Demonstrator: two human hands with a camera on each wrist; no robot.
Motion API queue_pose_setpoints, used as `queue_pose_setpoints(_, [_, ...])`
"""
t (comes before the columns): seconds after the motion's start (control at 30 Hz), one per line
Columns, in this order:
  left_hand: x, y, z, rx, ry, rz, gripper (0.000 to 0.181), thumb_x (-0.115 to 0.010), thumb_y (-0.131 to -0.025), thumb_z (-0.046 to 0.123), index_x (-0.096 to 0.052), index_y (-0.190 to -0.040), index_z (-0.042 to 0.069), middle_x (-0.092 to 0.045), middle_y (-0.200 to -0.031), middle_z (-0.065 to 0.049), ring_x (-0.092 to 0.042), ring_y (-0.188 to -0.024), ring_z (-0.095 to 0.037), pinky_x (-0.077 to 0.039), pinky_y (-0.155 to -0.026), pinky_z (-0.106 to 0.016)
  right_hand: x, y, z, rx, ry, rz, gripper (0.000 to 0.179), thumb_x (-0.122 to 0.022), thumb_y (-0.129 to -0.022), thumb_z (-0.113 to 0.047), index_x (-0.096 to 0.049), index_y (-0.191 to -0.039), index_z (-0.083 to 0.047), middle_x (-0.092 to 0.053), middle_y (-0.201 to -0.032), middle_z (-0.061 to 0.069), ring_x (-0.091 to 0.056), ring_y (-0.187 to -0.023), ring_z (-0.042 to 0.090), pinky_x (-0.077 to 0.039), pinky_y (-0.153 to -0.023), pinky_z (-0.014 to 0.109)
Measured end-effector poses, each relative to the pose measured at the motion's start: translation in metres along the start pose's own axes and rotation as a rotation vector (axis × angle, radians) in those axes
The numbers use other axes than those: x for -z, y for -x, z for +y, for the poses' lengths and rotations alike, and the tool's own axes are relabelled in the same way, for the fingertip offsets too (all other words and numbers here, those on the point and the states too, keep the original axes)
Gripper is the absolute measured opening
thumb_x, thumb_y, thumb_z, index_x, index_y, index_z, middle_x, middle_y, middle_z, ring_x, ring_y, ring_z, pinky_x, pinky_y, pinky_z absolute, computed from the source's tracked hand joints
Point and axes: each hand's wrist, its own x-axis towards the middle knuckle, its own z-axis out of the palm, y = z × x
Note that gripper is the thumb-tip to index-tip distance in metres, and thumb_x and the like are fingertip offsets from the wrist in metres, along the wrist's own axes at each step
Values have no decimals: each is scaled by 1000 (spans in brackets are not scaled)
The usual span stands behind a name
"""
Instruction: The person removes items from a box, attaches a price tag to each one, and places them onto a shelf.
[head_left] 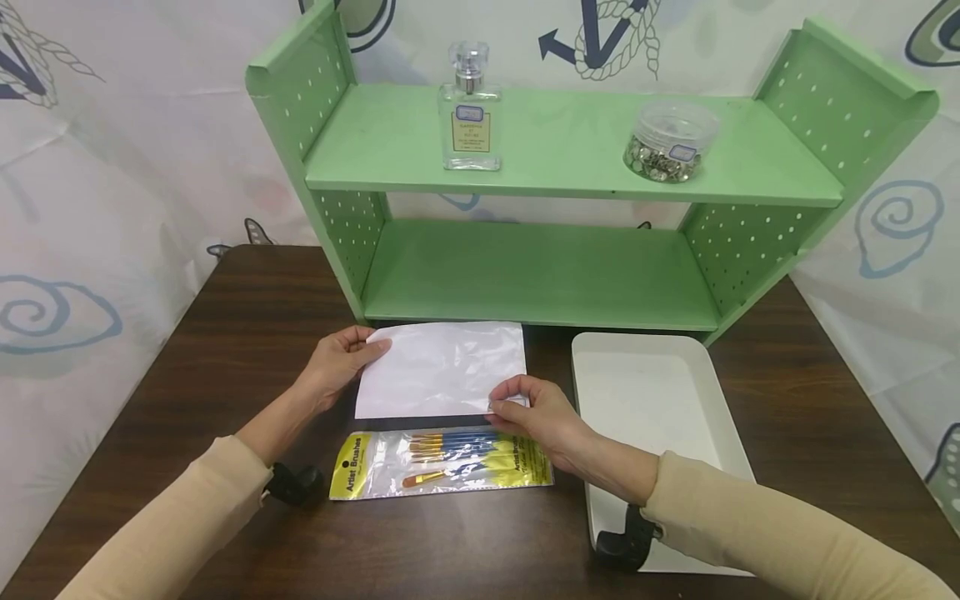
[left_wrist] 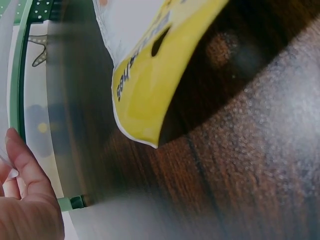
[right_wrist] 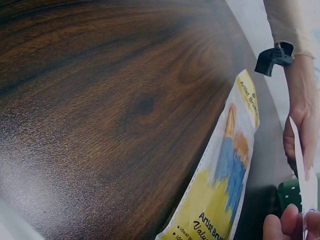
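A flat, glossy white sheet or pouch (head_left: 442, 371) is held up at mid-table between the two hands, above the brush pack in the head view. My left hand (head_left: 337, 367) pinches its left edge near the upper corner, thumb in front. At the lower right corner, my right hand (head_left: 546, 421) pinches it between thumb and fingers, beside a small label partly covered by them. Directly below lies a clear pack of artist brushes (head_left: 442, 462) with yellow ends and blue-handled brushes inside. In the left wrist view, the pack's yellow end (left_wrist: 145, 95) shows to the right of my fingers.
A green two-tier shelf (head_left: 540, 271) stands at the back of the dark wooden table (head_left: 247, 333). On its upper tier are a glass perfume bottle (head_left: 470, 117) and a clear lidded jar (head_left: 667, 146) of small metal pieces. A white tray (head_left: 648, 392) lies right, partly under my right forearm.
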Motion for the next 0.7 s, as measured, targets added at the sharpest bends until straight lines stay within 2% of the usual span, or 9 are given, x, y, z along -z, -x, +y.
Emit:
queue_pose_setpoints(0.33, [5, -3, -6, 8, -47, 29, 35, -65, -89, 26, -53, -110, -1, -54, -70, 8, -51, -62, -4, -43, -56, -19, 2, 0, 1, -4, 0, 1, 11, -59, -88, 3, -59, -99, 3, -55, -100, 12, -63, -91, 23, -54, -81, 34])
queue_pose_setpoints(0.6, [9, -5, -11, 13, -97, 53, 39, -64, -90, 27, -53, -114, -2, -55, -74, 7, -52, -64, -6, -45, -58, -21, 8, 1, 0, 20, 59, 38, 10, -63, -88, -3, -62, -98, 0, -60, -100, 10, -58, -95, 25, -53, -85, 38])
queue_pose_setpoints(0.7, [12, -6, -12, 12, -119, 62, 39, -64, -90, 27, -54, -114, -2, -54, -73, 7, -51, -64, -6, -44, -59, -22, 10, 1, -1, 42, 98, 67, 10, -63, -88, -4, -63, -98, -1, -61, -98, 8, -56, -92, 22, -51, -84, 34])
